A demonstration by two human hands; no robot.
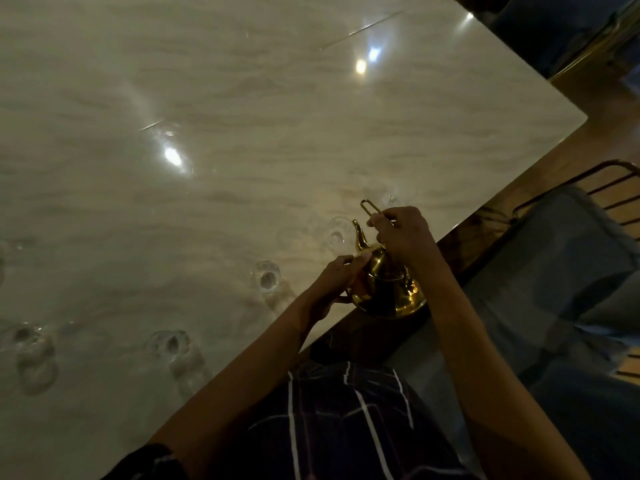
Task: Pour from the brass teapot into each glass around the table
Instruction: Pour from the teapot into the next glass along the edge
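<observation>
The brass teapot stands at the near edge of the pale marble table, its spout pointing away from me. My right hand is closed around its thin wire handle above the pot. My left hand presses against the pot's left side, thumb near the lid. Clear glasses stand along the table: one just past the spout, one further right, one to the left, one nearer me and one at the far left.
A grey cushioned chair with a dark metal frame stands to my right beside the table edge. Another dark chair is at the far corner. Wooden floor shows at the right. Ceiling lights reflect off the tabletop.
</observation>
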